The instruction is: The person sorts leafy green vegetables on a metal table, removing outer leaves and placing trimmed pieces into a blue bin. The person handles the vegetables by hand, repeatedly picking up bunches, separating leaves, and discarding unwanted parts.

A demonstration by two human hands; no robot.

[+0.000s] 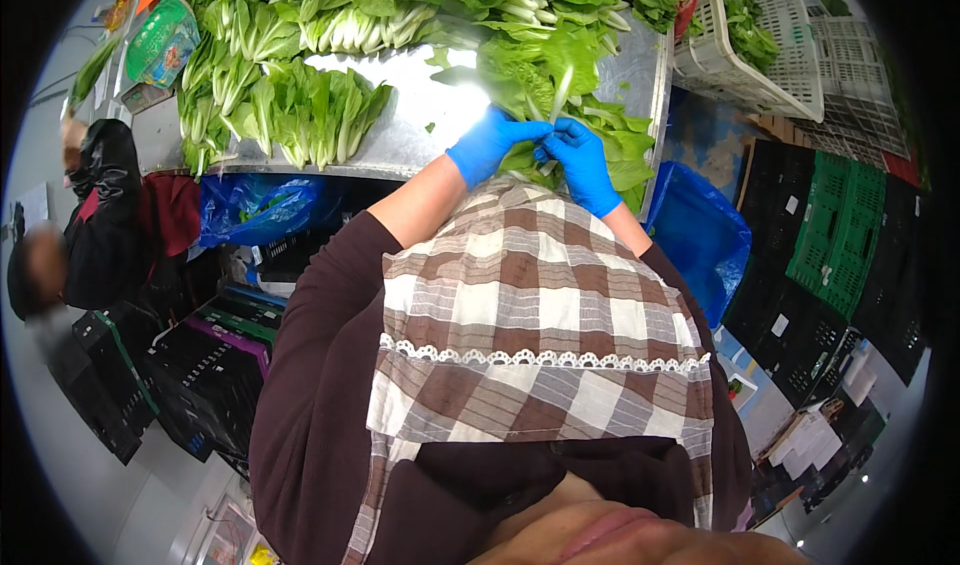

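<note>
Both my hands wear blue gloves and meet at the near edge of a metal table point(420, 84). My left hand point(491, 145) reaches its thumb and forefinger to the pale stalk of a leafy green point(561, 88), whose leaves point away from me. My right hand point(581, 161) has its fingertips pinched on the base of that same stalk. Loose green leaves point(619, 141) lie beneath and right of my right hand. Bunches of leafy greens with white stalks point(322, 114) are lined up on the left, and a larger heap point(450, 2) lies at the back.
White plastic crates point(780, 77) with greens stand at the right, above stacked black and green crates point(836, 227). Blue plastic bags point(697, 227) hang at the table's near side. A co-worker point(112, 212) is at the left, near a green-and-clear plastic bag point(161, 43) and black crates point(202, 377).
</note>
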